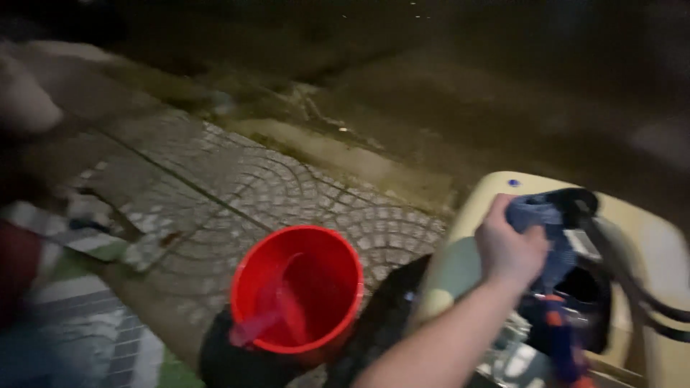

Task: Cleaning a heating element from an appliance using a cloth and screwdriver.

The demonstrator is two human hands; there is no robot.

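Observation:
My right hand is closed on a blue cloth and presses it against the handlebar area of a cream-coloured scooter at the lower right. A black cable or strap runs off the handlebar to the right. To the left of my forearm stands a red bucket with a pink scoop or handle lying inside it. My left hand does not show in the frame.
The bucket rests on a dark object. Patterned grey paving stones stretch behind it, ending at a wet kerb and a dark road. Blurred shapes, partly red and white, fill the left edge.

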